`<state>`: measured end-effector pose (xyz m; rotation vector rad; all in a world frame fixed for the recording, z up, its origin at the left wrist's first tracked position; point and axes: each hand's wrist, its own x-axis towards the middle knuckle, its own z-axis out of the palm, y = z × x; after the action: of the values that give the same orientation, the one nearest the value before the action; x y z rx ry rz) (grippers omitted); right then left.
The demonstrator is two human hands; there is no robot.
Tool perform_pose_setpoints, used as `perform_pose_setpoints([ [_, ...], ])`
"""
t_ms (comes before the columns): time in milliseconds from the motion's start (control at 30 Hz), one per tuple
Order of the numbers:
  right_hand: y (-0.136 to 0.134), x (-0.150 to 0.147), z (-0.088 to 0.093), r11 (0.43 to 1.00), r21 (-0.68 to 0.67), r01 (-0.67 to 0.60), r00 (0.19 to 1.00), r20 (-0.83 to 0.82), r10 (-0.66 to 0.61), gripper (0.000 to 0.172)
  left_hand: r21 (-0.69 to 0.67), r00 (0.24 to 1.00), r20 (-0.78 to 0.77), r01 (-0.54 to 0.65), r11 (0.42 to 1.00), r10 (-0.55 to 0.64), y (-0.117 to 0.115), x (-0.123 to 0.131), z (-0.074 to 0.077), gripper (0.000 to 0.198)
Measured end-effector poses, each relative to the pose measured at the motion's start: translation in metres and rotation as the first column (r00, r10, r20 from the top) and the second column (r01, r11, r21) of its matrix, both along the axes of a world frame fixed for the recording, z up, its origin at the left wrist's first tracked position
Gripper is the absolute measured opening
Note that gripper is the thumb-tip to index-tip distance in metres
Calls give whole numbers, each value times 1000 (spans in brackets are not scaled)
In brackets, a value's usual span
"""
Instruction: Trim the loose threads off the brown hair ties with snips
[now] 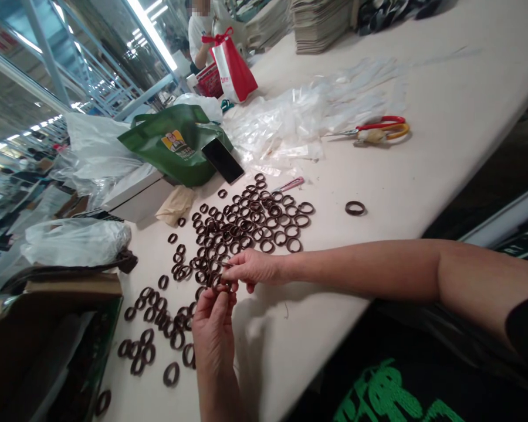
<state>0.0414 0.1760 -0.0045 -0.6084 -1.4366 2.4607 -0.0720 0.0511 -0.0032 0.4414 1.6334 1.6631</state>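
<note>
Many small dark brown rings (242,225) lie in a loose heap on the pale table (334,281). In front of the heap, my left hand (214,319) pinches one brown ring (221,288) between thumb and fingertips. My right hand (253,268) meets it from the right, fingers closed at the same ring. A thin, shiny sliver shows at the right fingertips; its kind is too small to tell. One single ring (355,208) lies apart on the right, above my right forearm.
Scissors with red and orange handles (382,130) lie beyond the heap, near clear plastic bags (286,123). A phone (222,161) leans by a green bag (176,143). A pink-handled tool (290,184) touches the heap. An open box (70,287) stands left; a person (201,38) is at the back.
</note>
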Motion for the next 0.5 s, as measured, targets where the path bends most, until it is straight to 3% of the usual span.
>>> perform_pose_setpoints([
  [200, 2, 1, -3, 997, -71, -44, 998, -49, 40, 19, -12, 998, 43, -51, 999, 51, -1, -1, -1, 46],
  [267, 5, 2, -3, 1000, 11, -2, 1000, -16, 2, 27, -3, 996, 23, -81, 997, 81, -3, -4, -2, 44],
  [333, 9, 3, -1, 984, 176, 35, 999, 13, -38, 36, 24, 994, -21, -108, 994, 109, -4, -8, -4, 40],
  [400, 13, 6, 1, 914, 402, 54, 997, 24, -69, 38, 52, 990, -41, -135, 989, 138, -4, -13, -6, 38],
  [500, 16, 9, 2, 690, 723, 41, 996, 29, -89, 35, 74, 987, 7, -163, 984, 162, -5, -21, -9, 39],
])
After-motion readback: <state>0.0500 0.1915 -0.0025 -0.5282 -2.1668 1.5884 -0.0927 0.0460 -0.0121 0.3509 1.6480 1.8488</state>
